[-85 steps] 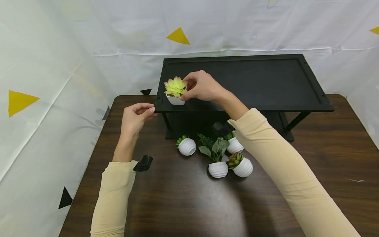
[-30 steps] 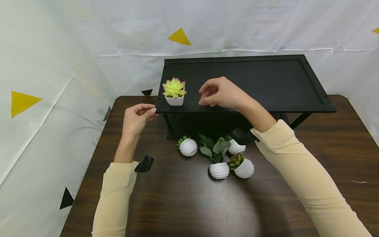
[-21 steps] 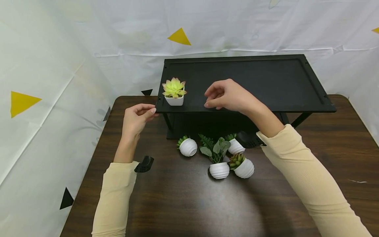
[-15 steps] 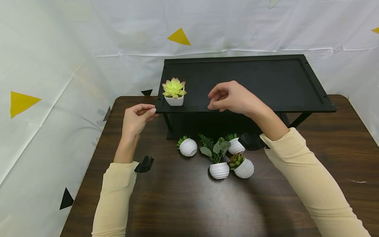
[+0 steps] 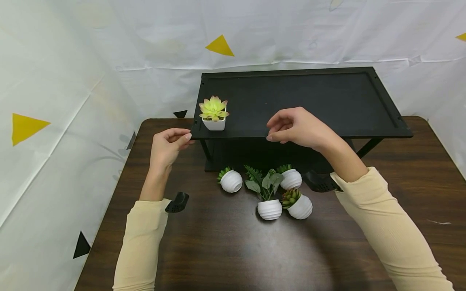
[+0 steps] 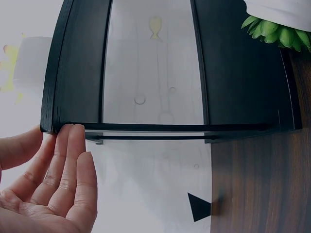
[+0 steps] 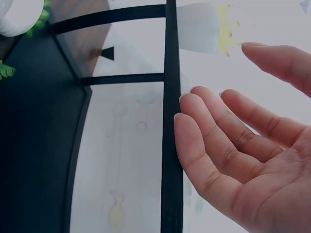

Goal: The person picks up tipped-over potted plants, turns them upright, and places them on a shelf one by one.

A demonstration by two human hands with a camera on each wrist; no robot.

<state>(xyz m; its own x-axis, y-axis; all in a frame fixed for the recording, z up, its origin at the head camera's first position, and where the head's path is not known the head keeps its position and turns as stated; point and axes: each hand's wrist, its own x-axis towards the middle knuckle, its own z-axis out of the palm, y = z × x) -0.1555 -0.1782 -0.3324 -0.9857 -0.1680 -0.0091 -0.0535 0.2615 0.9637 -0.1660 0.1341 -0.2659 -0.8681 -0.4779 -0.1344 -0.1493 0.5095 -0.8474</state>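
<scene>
At the front left corner of the black two-tier shelf [image 5: 309,101], my left hand [image 5: 166,146] pinches the edge of the top board. In the left wrist view its thumb lies on one side of that edge and its fingers on the other. A yellow-green succulent in a square white pot [image 5: 214,123] stands upright on the board close by. My right hand [image 5: 300,127] hovers by the front edge, holding nothing. The right wrist view shows the fingers [image 7: 226,131] loosely bent and the thumb apart from them.
On the brown table [image 5: 225,246], before the shelf, lie a tipped succulent pot [image 5: 231,181] and two more tipped pots, one behind [image 5: 291,179] and one in front [image 5: 300,207]. A leafy plant in a ribbed white pot [image 5: 270,209] stands among them. White sheeting [image 5: 153,36] hangs behind.
My right hand has let go of the square succulent pot, leaving it on the shelf's left end, and has moved right and toward the front edge. The left hand has stayed at the corner.
</scene>
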